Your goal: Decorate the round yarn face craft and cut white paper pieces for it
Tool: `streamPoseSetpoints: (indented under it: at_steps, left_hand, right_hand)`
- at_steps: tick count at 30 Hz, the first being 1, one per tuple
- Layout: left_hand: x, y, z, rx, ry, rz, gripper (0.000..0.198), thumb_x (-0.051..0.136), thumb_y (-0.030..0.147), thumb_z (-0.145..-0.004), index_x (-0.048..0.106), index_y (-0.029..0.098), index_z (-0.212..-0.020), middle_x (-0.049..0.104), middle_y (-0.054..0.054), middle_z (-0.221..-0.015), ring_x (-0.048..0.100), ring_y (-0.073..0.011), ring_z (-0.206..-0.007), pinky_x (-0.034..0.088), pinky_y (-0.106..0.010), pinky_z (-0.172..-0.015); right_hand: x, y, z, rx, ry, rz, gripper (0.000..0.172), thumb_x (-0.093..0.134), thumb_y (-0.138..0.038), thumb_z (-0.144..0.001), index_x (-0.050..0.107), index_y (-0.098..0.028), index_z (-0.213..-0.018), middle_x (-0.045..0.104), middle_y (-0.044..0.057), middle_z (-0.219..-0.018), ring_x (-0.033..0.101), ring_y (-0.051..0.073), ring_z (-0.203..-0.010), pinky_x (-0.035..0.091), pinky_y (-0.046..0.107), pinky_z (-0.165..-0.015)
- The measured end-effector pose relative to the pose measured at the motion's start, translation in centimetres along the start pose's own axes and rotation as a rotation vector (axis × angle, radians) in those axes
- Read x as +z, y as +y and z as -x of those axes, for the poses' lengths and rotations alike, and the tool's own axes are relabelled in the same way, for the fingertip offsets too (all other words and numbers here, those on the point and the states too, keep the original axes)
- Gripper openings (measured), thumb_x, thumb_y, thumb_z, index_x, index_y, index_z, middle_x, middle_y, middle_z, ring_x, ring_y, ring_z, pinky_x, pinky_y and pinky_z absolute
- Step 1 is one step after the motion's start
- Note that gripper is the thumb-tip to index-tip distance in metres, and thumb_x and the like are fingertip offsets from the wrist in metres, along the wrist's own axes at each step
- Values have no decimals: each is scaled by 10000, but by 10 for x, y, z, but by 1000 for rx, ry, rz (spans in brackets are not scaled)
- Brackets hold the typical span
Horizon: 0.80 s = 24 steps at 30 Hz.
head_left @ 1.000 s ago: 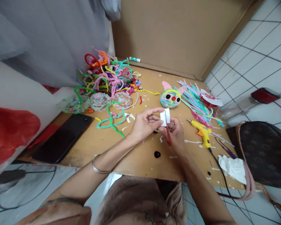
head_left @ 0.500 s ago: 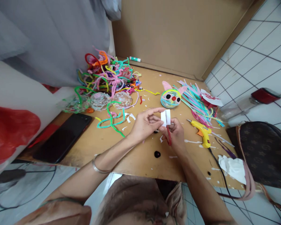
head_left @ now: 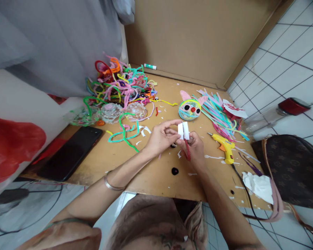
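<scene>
My left hand point(head_left: 161, 137) pinches a small folded white paper piece point(head_left: 184, 130) above the wooden board point(head_left: 151, 173). My right hand point(head_left: 195, 147) is closed round red-handled scissors point(head_left: 187, 150), whose blades sit at the middle of the paper. Both hands hover over the board's middle. A round pipe-cleaner face point(head_left: 189, 109) with black eyes, a red nose and pink ears lies just beyond them.
A tangle of coloured pipe cleaners point(head_left: 120, 85) and clear plastic balls point(head_left: 112, 111) lie at the back left. A yellow glue gun point(head_left: 224, 147) lies to the right, coloured strips point(head_left: 220, 116) behind it. A black phone point(head_left: 67, 154) is at the left, a brown bag point(head_left: 292, 170) at the right.
The hands and the white paper have shifted very slightly; the paper now shows a thin gap down its middle where the scissors sit.
</scene>
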<state>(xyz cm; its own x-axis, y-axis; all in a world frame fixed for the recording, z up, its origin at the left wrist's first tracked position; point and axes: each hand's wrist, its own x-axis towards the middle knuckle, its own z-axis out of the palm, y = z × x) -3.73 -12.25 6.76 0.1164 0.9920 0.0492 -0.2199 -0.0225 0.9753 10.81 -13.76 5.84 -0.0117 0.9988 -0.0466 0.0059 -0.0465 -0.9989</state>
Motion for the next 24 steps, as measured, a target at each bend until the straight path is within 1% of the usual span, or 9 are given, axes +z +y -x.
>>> streamPoseSetpoints:
  at_steps: [2,4,6,7,10,14,19,21,24]
  left_hand:
    - [-1,-3,-2,3,0,-12,535,725,90,-678,677,129,-1209,736,-29,-766,672,-93,-625,517,-169,-591]
    - [-2,-4,-4,25,14,-13,567,731,87,-660,665,145,-1221,749,-74,-979,672,-76,-641,513,-162,-585]
    - [-5,-5,-8,56,40,-3,633,743,75,-636,636,158,-1254,697,-112,-1186,670,-53,-649,516,-157,-593]
    - [-7,-5,-10,71,55,6,665,749,71,-628,618,160,-1273,671,-121,-1233,668,-43,-648,520,-157,-605]
    - [-12,-5,-15,84,83,32,686,768,81,-635,587,156,-1292,661,-117,-1217,668,-38,-659,539,-169,-655]
    - [-10,-6,-13,56,79,58,672,776,79,-632,585,155,-1272,664,-109,-1192,673,-49,-672,542,-180,-662]
    - [-1,-8,-6,10,62,70,672,790,101,-608,597,152,-1249,663,-85,-1145,673,-62,-671,533,-183,-625]
    - [1,-10,-4,-4,69,92,637,792,107,-607,611,153,-1216,669,-69,-1106,673,-65,-680,533,-186,-634]
    - [2,-11,-4,-30,62,125,552,813,138,-608,641,147,-1133,685,-34,-985,654,-64,-657,530,-197,-634]
  right_hand:
    - [0,1,-1,31,-2,-16,612,876,-548,-548,388,-259,-777,515,-129,-478,390,74,-324,287,201,-316]
    - [-2,1,-3,73,-10,-21,640,879,-556,-532,400,-258,-835,528,-137,-474,389,74,-313,288,195,-315]
    - [-4,0,-5,89,-1,-30,688,897,-527,-507,437,-250,-938,564,-132,-495,430,82,-339,318,191,-339]
    - [-5,-1,-6,77,18,-42,720,908,-498,-494,453,-245,-991,587,-125,-518,458,86,-365,341,192,-360]
    - [-7,-5,-8,26,75,-113,775,927,-403,-476,481,-241,-1089,662,-87,-635,546,100,-463,412,209,-437]
    - [-6,-8,-6,35,87,-165,798,929,-345,-458,504,-242,-1126,702,-54,-730,614,130,-544,464,236,-491]
    - [-4,-7,-5,42,96,-153,730,920,-348,-461,507,-237,-1052,646,-85,-640,552,107,-489,427,219,-457]
    - [-5,-7,-5,36,91,-154,699,910,-350,-475,503,-237,-1033,635,-86,-632,538,104,-481,414,218,-453]
    - [-6,-7,-5,37,89,-165,691,903,-335,-475,506,-234,-1032,642,-82,-639,535,102,-477,403,218,-453]
